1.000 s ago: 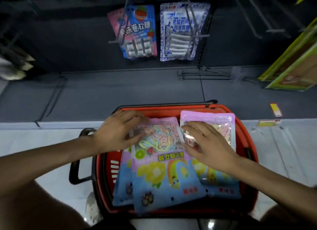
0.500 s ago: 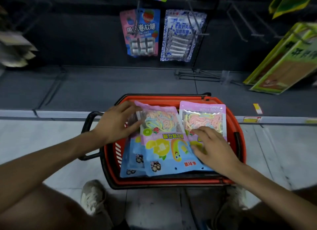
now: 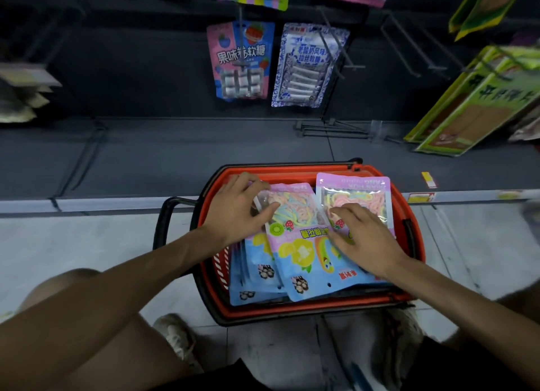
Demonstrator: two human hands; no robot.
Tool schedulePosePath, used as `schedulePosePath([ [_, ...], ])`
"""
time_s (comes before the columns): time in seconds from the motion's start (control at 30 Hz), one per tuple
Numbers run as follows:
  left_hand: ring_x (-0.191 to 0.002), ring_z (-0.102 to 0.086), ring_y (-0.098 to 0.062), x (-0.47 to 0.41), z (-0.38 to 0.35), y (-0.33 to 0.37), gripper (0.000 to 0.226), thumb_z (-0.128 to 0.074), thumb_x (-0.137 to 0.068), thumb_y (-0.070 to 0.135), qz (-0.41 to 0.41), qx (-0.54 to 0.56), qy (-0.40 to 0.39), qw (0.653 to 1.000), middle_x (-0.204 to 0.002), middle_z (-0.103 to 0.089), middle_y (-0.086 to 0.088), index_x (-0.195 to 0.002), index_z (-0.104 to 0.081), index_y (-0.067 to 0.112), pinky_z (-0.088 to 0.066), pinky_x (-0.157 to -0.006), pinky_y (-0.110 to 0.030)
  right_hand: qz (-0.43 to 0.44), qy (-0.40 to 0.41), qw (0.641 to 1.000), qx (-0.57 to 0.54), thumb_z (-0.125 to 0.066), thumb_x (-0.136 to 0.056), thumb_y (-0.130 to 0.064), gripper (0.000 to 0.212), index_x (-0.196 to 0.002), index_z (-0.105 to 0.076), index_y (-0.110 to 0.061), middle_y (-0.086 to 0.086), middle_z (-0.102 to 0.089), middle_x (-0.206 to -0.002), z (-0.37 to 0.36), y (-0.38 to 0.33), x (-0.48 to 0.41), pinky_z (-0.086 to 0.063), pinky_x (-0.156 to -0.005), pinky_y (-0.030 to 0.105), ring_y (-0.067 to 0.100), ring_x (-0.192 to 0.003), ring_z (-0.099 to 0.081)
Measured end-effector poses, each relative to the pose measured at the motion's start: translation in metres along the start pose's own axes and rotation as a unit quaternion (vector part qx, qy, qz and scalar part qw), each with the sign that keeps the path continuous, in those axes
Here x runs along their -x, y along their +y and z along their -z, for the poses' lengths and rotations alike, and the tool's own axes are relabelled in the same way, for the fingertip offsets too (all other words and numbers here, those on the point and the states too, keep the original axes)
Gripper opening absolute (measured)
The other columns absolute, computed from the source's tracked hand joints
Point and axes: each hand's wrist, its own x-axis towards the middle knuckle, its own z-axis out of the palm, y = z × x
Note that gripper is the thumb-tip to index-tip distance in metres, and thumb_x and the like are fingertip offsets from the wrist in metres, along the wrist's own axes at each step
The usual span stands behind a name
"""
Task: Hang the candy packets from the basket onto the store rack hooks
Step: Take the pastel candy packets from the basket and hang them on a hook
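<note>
A dim store aisle: a dark grey rack panel stands above a pale tiled floor (image 3: 87, 244). Bare wire hooks (image 3: 333, 129) jut from the panel low down. Higher up hang a pink-and-blue sweet packet (image 3: 241, 60) and a blue-and-white patterned packet (image 3: 308, 66).

On the floor in front of the person sits a red plastic basket with black handles (image 3: 309, 308). Inside lie glossy pastel candy packets with clear windows showing rainbow candy strings, overlapping in a loose stack.

The left hand (image 3: 236, 215) holds the middle candy packet (image 3: 301, 244) at its far left corner, its fingers (image 3: 248, 180) curled over the edge and the thumb across the window. The right hand (image 3: 365, 238) lies flat, its fingers (image 3: 347, 212) straight and spread on the right-hand candy packet (image 3: 355, 190).

The step in hand looks like picking a packet out of the stack; none of these is on a hook yet. The next move probably calls for lifting one packet free, turning it so its hang hole is uppermost, and threading it onto a bare hook.
</note>
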Motion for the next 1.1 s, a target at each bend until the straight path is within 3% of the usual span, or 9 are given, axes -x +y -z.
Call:
schedulePosePath([
  [0.17, -0.121, -0.056, -0.017, 0.009, 0.005, -0.005, 0.058, -0.050, -0.095, 0.063, 0.055, 0.069, -0.027, 0.996, -0.132, -0.054, 0.002, -0.136, -0.063, 0.023, -0.053, -0.093, -0.034, -0.044, -0.049, 0.998, 0.001, -0.050, -0.102, -0.055, 0.060, -0.146, -0.052, -0.015, 0.006, -0.054, -0.140, 0.004, 0.005, -0.001, -0.047, -0.104, 0.044, 0.027, -0.128, -0.051],
  [0.3, -0.122, -0.057, -0.016, 0.023, 0.012, -0.015, 0.052, -0.054, -0.101, 0.054, 0.013, 0.093, -0.031, 0.995, -0.138, -0.051, 0.002, -0.142, -0.058, 0.023, -0.056, -0.091, -0.037, -0.039, -0.055, 0.998, 0.009, -0.051, -0.102, -0.052, 0.059, -0.147, -0.051, -0.014, 0.007, -0.053, -0.141, 0.007, 0.005, -0.006, -0.045, -0.107, 0.043, 0.028, -0.131, -0.049],
  [0.47, -0.115, -0.061, -0.023, 0.033, 0.008, -0.020, 0.051, -0.053, -0.101, 0.054, -0.012, 0.073, -0.022, 0.997, -0.139, -0.051, -0.003, -0.140, -0.058, 0.021, -0.058, -0.085, -0.041, -0.058, -0.027, 0.998, -0.008, -0.055, -0.102, -0.049, 0.054, -0.142, -0.057, -0.013, 0.008, -0.053, -0.141, -0.002, -0.001, 0.004, -0.043, -0.109, 0.044, 0.028, -0.134, -0.046],
  [0.63, -0.120, -0.058, -0.023, 0.036, 0.006, -0.011, 0.058, -0.045, -0.103, 0.059, -0.002, 0.063, -0.031, 0.998, -0.144, -0.045, -0.005, -0.147, -0.050, 0.022, -0.057, -0.089, -0.043, -0.024, -0.029, 0.999, 0.025, -0.033, -0.101, -0.060, 0.061, -0.141, -0.056, -0.020, 0.007, -0.048, -0.146, -0.006, 0.015, 0.028, -0.044, -0.112, 0.047, 0.026, -0.139, -0.043],
  [0.8, -0.125, -0.054, -0.018, 0.031, 0.012, -0.002, 0.060, -0.046, -0.101, 0.061, 0.025, 0.048, -0.013, 0.998, -0.145, -0.044, -0.001, -0.146, -0.051, 0.022, -0.055, -0.091, -0.035, 0.012, -0.040, 0.998, 0.041, -0.029, -0.103, -0.058, 0.058, -0.144, -0.052, -0.024, 0.007, -0.038, -0.155, -0.009, 0.045, 0.054, -0.044, -0.113, 0.046, 0.029, -0.146, -0.039],
  [0.97, -0.127, -0.054, -0.017, 0.029, 0.010, -0.006, 0.064, -0.044, -0.098, 0.066, 0.051, 0.019, -0.019, 0.998, -0.146, -0.047, 0.000, -0.145, -0.052, 0.023, -0.051, -0.093, -0.031, 0.020, -0.022, 0.999, 0.027, -0.035, -0.101, -0.060, 0.062, -0.146, -0.055, -0.022, 0.012, -0.040, -0.156, -0.010, 0.055, 0.039, -0.041, -0.115, 0.049, 0.033, -0.145, -0.039],
  [1.1, -0.121, -0.057, -0.025, 0.035, 0.009, -0.017, 0.060, -0.042, -0.102, 0.057, 0.028, -0.035, -0.043, 0.998, -0.142, -0.052, -0.005, -0.146, -0.053, 0.018, -0.049, -0.091, -0.034, 0.035, -0.033, 0.998, 0.039, -0.037, -0.099, -0.062, 0.066, -0.148, -0.053, -0.021, 0.017, -0.039, -0.155, -0.014, 0.064, 0.021, -0.040, -0.115, 0.055, 0.038, -0.147, -0.035],
])
